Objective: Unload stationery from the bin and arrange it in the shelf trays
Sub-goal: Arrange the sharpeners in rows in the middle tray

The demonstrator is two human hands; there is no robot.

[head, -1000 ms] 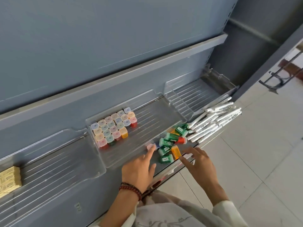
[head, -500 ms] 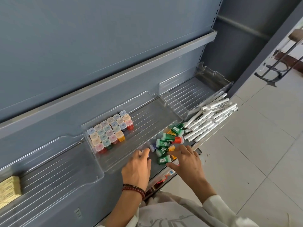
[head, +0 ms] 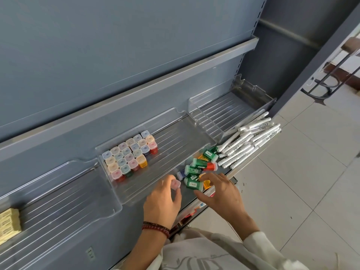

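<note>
The left hand (head: pixel 161 201), low in the middle of the frame, has its grip closed in a pinch on a small translucent box with a pale pink cap (head: pixel 175 184), held just off the front edge of the middle clear plastic tray (head: pixel 175 137). A dark red bead bracelet (head: pixel 155 228) circles that wrist.

Just to the right, the right hand (head: pixel 220 193) arches bent fingers over a small orange box (head: pixel 206 184), its fingertips against a small green box with a white label (head: pixel 193 185); whether this grip has hold of either I cannot tell.

Both boxes belong to a loose pile of green, orange, red and blue boxes (head: pixel 198 166) lying on the grey metal shelf (head: pixel 194 199) in front of the tray. Inside the tray's upper left part, upright capped boxes in neat rows (head: pixel 129 154) touch one another.

Right of the pile, white marker pens (head: pixel 249 141) lie side by side before another clear tray (head: pixel 224 112). At lower left a third clear tray (head: pixel 58 191) carries a yellow paper block (head: pixel 9 223).
</note>
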